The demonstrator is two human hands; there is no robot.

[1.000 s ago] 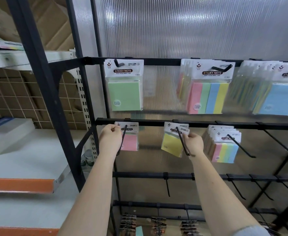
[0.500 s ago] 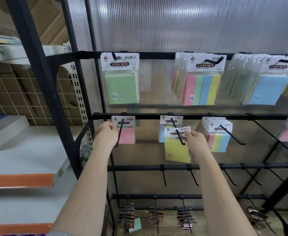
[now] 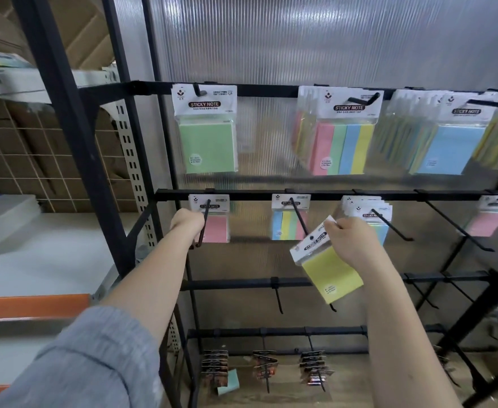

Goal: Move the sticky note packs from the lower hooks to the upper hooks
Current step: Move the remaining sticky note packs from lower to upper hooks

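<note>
My right hand (image 3: pixel 352 242) pinches the white header of a yellow sticky note pack (image 3: pixel 327 267), which hangs tilted just off the tip of the second lower hook (image 3: pixel 299 219). A striped pack (image 3: pixel 289 223) stays on that hook. My left hand (image 3: pixel 186 223) is curled around the first lower hook (image 3: pixel 204 222), in front of a pink pack (image 3: pixel 217 228). On the upper bar hang a green pack (image 3: pixel 208 131), a stack of striped packs (image 3: pixel 342 134) and blue packs (image 3: pixel 448 136). A further stack (image 3: pixel 368 210) hangs on the third lower hook.
Black rack frame (image 3: pixel 74 142) stands on the left, with white shelves (image 3: pixel 44 260) beyond it. Several bare hooks (image 3: pixel 453 225) jut out at the right on the lower bars. Hooks at the bottom row carry small dark packs (image 3: pixel 215 366). A ribbed translucent panel (image 3: pixel 300 39) backs the rack.
My right hand has drawn the yellow pack forward off the second lower hook, and the pack now tilts free below it. The left hand has kept its grip on the first hook.
</note>
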